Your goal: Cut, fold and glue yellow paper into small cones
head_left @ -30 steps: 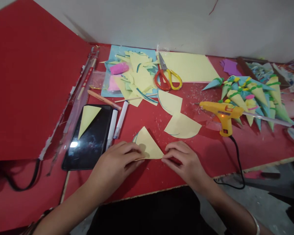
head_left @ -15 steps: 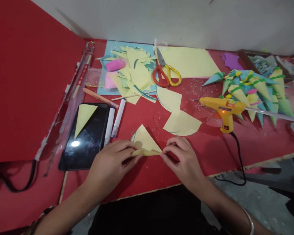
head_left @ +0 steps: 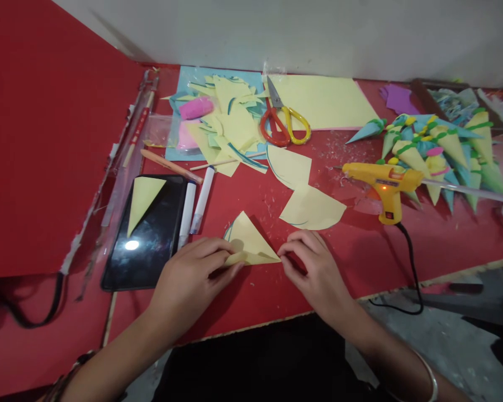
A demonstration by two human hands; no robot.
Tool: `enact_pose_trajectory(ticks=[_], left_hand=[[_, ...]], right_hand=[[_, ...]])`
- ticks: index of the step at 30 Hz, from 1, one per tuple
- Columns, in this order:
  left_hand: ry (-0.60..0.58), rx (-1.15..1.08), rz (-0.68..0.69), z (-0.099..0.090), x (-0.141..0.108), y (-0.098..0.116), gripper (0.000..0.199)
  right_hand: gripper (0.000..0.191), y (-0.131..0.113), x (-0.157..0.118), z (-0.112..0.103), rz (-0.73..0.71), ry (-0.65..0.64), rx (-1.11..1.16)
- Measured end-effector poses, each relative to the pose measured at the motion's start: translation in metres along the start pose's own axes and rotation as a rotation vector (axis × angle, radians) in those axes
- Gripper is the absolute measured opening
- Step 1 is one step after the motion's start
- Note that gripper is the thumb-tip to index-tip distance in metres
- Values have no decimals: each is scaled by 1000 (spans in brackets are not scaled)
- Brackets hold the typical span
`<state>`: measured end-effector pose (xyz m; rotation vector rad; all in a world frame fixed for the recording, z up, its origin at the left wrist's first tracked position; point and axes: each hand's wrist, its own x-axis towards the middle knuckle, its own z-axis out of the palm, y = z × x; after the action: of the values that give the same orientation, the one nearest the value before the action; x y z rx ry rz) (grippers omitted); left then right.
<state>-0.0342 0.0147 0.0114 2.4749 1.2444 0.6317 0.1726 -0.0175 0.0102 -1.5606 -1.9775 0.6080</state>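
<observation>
Down on the red tabletop, just right of the black-screened device: gripping with the left hand, pinching with the right hand, both closed on the curling yellow paper.

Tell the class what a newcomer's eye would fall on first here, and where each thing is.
Probably the bright yellow glue gun, lying right of centre on the red table with its small orange light glowing. Next, the cluster of yellow, blue and green paper cones at the far right. Then, near the front edge, the left hand and right hand, with a folded pale-yellow paper between them.
</observation>
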Motion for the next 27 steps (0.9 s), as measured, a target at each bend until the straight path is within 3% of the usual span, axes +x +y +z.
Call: enact_pose_trajectory(ticks=[6,15,27], left_hand=[[0,-3,4,0,0,1,29],[9,7,-16,2,0,1,29],[7,201,-88,1,-4,4,23]], right_hand=[[21,3,-2,-4,-11,-24,48],[10,-5,-1,3,-4,-11,-53],[13,-7,6,9,28,-19,-127]])
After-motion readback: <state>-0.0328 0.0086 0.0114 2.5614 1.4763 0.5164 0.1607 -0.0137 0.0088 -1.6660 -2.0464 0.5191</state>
